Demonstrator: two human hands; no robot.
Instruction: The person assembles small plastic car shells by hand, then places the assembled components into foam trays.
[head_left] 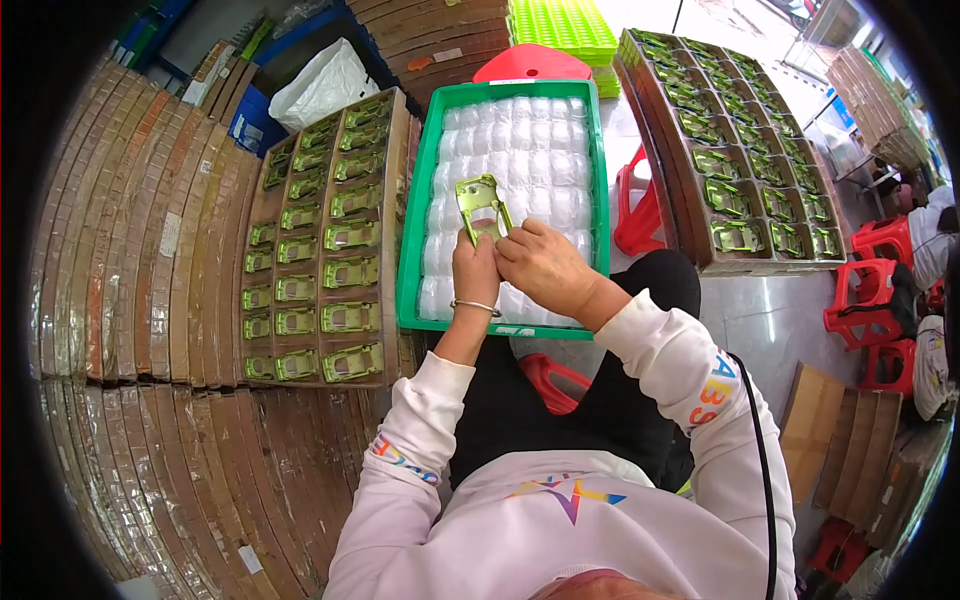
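Note:
A green toy car body shell [480, 200] is held up over a green plastic tray [404, 270]. My left hand [476, 270] is closed round its lower end. My right hand [548, 265] is closed at the shell's lower right corner, its fingertips pinched against the edge beside the left hand; whether a small tool is between them I cannot make out. Under the hands the green tray holds rows of clear-white plastic blister cups [520, 140]. To the left stands a divided cardboard box [385, 290] with rows of similar green shells [350, 316].
Another divided box of green shells [735, 237] stands at the right. Stacked brown cardboard trays [150, 250] fill the left side. A red stool [535, 62] is behind the tray, near bright green trays [562, 25]. A white bag [325, 85] lies back left. More red stools [868, 290] stand far right.

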